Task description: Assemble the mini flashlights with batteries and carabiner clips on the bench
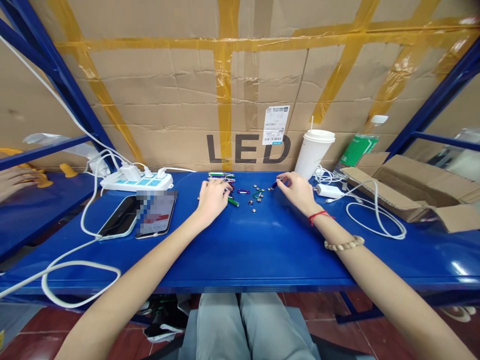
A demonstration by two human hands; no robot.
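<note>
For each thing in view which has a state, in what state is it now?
Cardboard box: open.
Cup: lid on, straw in.
Bottle: capped.
Power strip: plugs inserted.
Left phone: screen dark.
Right phone: screen lit.
Left hand: over small parts.
Right hand: pinching dark-blue piece.

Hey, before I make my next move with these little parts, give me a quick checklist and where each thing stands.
1. Right hand gripping the dark blue piece: ok.
2. Left hand holding a piece: cannot tell, fingers hide it.
3. Small round pieces gathered together: not ok, scattered between your hands.
4. Lidded cup upright: ok.
5. Phones away from left hand: ok.
6. White adapter well clear of right wrist: not ok, close beside it.
</note>
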